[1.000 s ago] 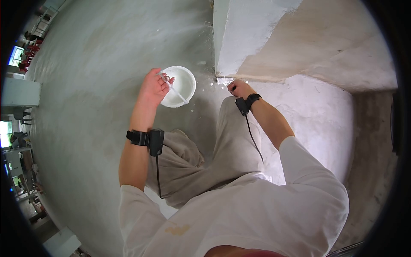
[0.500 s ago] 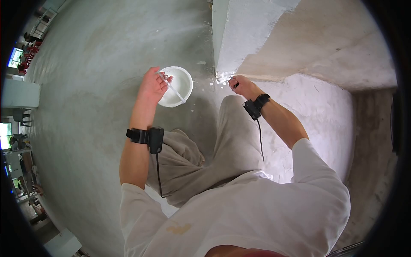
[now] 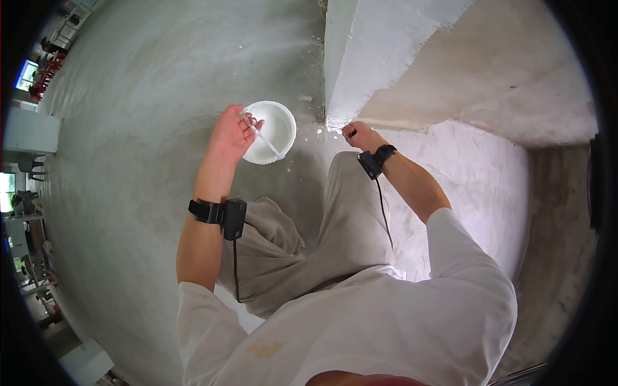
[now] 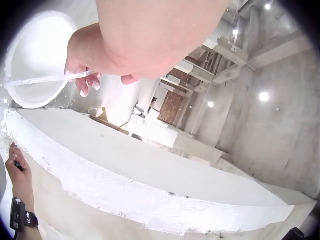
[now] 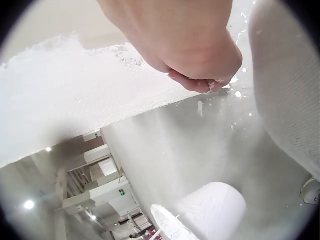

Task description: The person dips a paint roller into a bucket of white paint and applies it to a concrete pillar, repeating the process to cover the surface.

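Note:
My left hand (image 3: 235, 133) holds the thin pale handle (image 3: 270, 145) of a white bucket (image 3: 293, 125), its fingers curled under the strip. White paint-like material coats the bucket's inside. Low at the foot of the wall corner, my right hand (image 3: 364, 136) grips a small tool by its black handle (image 3: 353, 134). The tool's working end is mostly hidden against the white-smeared wall base (image 3: 336, 123); I cannot tell its kind. In the right wrist view the curled fingers (image 5: 200, 86) cover the tool, close to the wall's bottom edge.
A freshly whitened band (image 3: 376, 55) runs along the wall corner beside bare beige wall (image 3: 450, 77). White drips (image 3: 320, 131) spot the grey floor (image 3: 141, 148) between bucket and wall. My bent knee (image 3: 351, 174) stands close below the right hand.
My right hand and forearm swung slightly right, then came back left at the wall's foot. The left hand keeps its grip on the bucket handle. The head view shifted a little.

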### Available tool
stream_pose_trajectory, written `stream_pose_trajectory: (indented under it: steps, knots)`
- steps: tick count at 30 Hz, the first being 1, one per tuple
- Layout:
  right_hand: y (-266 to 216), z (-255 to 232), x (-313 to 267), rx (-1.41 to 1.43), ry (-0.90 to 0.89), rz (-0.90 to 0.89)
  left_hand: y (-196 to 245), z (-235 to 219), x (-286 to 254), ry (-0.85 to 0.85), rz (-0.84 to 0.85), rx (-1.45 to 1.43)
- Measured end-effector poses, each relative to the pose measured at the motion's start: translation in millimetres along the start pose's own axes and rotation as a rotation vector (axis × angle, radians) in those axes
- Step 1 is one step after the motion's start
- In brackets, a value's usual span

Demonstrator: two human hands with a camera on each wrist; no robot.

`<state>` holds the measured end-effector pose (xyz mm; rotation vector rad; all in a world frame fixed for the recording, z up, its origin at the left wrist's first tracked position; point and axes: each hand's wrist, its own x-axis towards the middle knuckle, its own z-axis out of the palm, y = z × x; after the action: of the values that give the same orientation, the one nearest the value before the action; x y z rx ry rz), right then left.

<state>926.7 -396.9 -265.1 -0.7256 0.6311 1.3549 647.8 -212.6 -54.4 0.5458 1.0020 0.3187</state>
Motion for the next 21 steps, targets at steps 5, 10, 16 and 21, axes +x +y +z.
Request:
stream_pose_trajectory:
  steps: [5, 10, 16, 21]
  knots:
    - [-6, -33, 13, 0.03, -0.031, 0.001, -2, 2, -4, 0.006, 0.007, -0.01]
    - [-11, -4, -66, 0.079, -0.033, 0.095, -3, 2, -3, -0.019, 0.03, 0.004]
    - [-16, -9, -69, 0.097, -0.026, 0.129, -2, 3, -1, -0.005, 0.035, 0.014]
    - [-16, -26, -37, 0.07, -0.029, 0.142, -2, -2, 9, 0.0, 0.021, 0.025]
